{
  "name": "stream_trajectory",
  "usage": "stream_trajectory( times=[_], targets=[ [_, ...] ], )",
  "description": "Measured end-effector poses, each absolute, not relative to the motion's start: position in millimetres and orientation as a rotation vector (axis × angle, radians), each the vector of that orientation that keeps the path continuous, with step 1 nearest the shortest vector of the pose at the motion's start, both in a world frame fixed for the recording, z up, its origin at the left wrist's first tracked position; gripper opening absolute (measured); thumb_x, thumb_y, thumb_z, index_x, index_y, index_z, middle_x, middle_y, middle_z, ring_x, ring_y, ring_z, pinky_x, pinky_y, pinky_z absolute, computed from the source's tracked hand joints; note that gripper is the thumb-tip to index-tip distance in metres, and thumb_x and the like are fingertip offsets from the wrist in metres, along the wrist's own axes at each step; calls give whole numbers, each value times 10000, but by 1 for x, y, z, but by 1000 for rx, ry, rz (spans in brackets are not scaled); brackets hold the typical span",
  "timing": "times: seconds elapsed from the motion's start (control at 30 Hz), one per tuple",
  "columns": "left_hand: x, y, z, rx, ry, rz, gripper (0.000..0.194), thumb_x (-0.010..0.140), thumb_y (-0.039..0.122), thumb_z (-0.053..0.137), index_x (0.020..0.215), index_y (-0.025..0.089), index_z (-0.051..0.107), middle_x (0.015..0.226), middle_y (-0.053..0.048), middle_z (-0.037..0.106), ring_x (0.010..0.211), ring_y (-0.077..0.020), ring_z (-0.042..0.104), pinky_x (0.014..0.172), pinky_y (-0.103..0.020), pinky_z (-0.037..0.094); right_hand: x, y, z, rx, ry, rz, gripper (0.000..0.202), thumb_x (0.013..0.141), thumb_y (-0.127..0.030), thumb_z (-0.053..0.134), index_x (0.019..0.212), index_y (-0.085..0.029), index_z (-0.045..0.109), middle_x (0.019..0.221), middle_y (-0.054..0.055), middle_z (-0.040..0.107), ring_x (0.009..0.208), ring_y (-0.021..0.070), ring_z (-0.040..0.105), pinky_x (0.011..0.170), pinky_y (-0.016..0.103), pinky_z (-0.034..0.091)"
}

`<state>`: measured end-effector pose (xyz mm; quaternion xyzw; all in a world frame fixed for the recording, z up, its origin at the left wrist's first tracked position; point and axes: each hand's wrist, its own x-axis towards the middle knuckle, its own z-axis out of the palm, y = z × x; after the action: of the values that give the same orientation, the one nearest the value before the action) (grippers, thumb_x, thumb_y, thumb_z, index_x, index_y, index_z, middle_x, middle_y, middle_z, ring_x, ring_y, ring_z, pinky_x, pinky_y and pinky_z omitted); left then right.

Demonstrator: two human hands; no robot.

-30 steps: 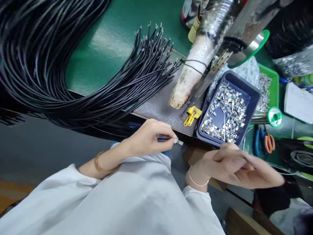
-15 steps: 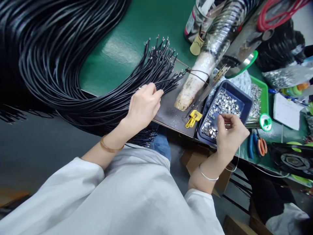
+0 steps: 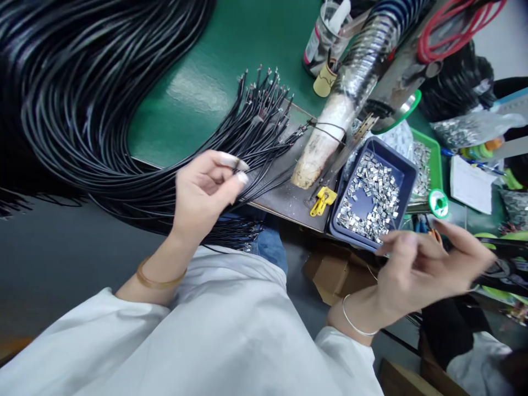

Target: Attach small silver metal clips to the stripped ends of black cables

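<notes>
My left hand [image 3: 206,190] is raised over the near side of the bundle of black cables [image 3: 165,170], thumb and forefinger pinched on what looks like the dark end of one black cable [image 3: 236,164]. Stripped, reddish and silvery tips [image 3: 268,82] fan out at the bundle's right end. My right hand [image 3: 429,264] is smeared by motion, just off the near right corner of the blue tray [image 3: 406,170]. Its thumb and forefinger are drawn together while other fingers stretch out; anything between the tips is too blurred to name. Small shiny metal clips [image 3: 371,187] lie in that tray.
A yellow plastic tool [image 3: 323,201] lies left of the tray. Above it slants a taped duct hose [image 3: 325,132]. A green tray [image 3: 433,165], a solder wire spool [image 3: 438,203], a paper pad [image 3: 472,184] and a jar [image 3: 324,38] stand around. Cardboard boxes [image 3: 334,269] sit below.
My left hand has lifted off the bundle, moved left and turned, pinching at the cable. My right hand has left the tray, moving right and toward me.
</notes>
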<state>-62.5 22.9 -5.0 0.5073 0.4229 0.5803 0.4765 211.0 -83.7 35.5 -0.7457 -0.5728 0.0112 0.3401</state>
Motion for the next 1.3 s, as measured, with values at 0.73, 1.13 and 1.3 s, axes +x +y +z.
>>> stream_trajectory(
  times=[0.73,1.13,1.3],
  targets=[
    [-1,3,-4,945,717,720,142,736,188,701,849,125,642,501,61,546,450,-49,436,474,-183,324,238,-28,19,-1946,-1453,-227,101,831,-232,601,750,-224,542,808,1,616,741,148,607,607,279,473],
    [-1,-1,5,929,723,765,155,703,159,785,803,124,672,635,35,598,533,-38,477,498,-148,384,154,-61,10,-1457,-1397,304,47,861,-196,702,855,-242,707,931,22,728,887,172,727,763,350,640],
    [1,-2,6,1004,730,808,172,708,217,826,746,120,689,619,21,605,548,-56,498,511,-162,422,151,-57,2,-1380,-1369,493,93,870,-186,693,909,-260,734,954,16,734,895,154,717,727,303,630]
  ],
)
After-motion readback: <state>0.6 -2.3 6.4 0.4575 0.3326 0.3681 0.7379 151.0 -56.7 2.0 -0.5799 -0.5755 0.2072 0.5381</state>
